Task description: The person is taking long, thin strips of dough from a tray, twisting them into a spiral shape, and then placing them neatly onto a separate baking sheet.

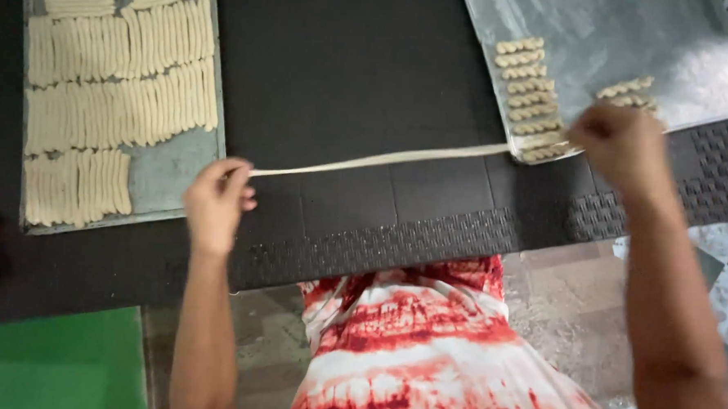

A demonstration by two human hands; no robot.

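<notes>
Left hand point(217, 202) pinches one end of the dough rope point(374, 158), right hand point(624, 146) closed on the other end by the right tray point(617, 36); rope is stretched taut just above the black counter point(345, 65). Risk: thin mid-span could snap or neck unevenly if pulled harder. Right end could also drag across the twisted pieces point(528, 93).

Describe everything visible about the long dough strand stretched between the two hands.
The dough strand is a thin, pale cream rope that looks soft and smooth. It runs taut, nearly straight, rising slightly to the right above the black table. The left hand pinches one end; the right hand holds the other by the corner of the metal tray, where the strand passes over the tray's rim.
</notes>
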